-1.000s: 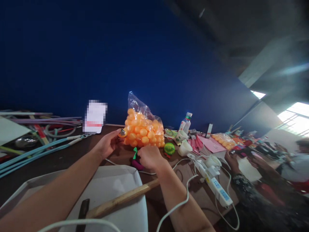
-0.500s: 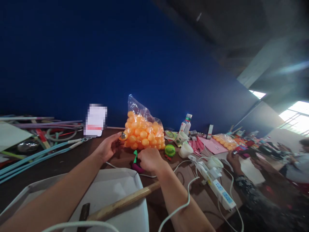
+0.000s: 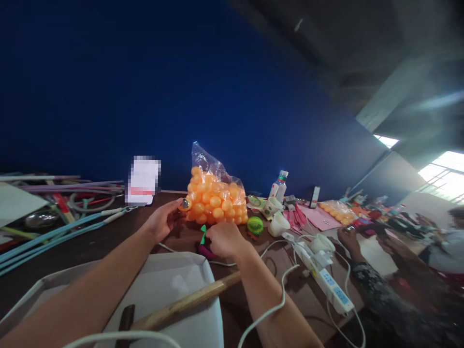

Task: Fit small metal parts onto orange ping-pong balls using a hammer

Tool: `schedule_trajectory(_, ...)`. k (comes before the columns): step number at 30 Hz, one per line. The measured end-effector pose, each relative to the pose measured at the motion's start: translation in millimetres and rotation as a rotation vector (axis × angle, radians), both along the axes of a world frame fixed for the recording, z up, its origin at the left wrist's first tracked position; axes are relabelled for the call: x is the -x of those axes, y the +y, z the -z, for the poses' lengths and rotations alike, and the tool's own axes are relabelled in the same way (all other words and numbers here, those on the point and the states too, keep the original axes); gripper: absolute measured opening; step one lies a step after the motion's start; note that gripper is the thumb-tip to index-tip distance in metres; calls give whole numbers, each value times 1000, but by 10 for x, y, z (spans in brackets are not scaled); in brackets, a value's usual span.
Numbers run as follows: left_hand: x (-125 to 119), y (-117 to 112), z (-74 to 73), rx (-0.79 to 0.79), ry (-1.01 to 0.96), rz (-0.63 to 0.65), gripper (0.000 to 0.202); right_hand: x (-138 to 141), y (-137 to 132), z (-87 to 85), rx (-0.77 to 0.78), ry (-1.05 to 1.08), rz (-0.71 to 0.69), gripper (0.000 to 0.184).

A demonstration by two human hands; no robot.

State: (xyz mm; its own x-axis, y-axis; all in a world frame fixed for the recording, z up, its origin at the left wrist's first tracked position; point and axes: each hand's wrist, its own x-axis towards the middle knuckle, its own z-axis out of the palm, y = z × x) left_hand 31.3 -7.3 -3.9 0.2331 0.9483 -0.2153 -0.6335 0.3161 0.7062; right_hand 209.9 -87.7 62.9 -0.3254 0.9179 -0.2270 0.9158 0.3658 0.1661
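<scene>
Between the fingertips of my left hand (image 3: 163, 220) is a small orange ball with a shiny silver spot (image 3: 185, 204), beside the left side of a clear plastic bag of orange balls (image 3: 217, 200). My right hand (image 3: 225, 239) is closed in front of the bag, just above the table. A purple piece with a green leaf-like top (image 3: 206, 252) shows at its left edge; my fingers hide the rest. A small green striped ball (image 3: 255, 225) lies to the right of this hand.
A white tray (image 3: 215, 299) and a wooden-handled hammer (image 3: 188, 302) lie in front of me. A power strip (image 3: 335, 292) with white cables is at right. Bottles (image 3: 281, 186), white cups (image 3: 279, 224), a blurred phone (image 3: 143, 181) and blue rods (image 3: 68, 224) surround. A co-worker's hand (image 3: 350, 239) is farther right.
My two hands and what they hold stay in place. At the right, the co-worker's hand has shifted slightly.
</scene>
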Motion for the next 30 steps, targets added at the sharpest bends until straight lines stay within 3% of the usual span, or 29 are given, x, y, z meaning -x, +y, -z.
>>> schedule_trajectory(17,2,10,0,8,0,4,10,6,-24,-35,-122,33,52,26)
schedule_trajectory(22,15,22,38,-7,8,6,11,-40,-14,-23,-100,113,106,26)
schedule_trajectory(30,-4,7,-9,19,25,-4,10,-107,-26,-72,-195,300,156,15)
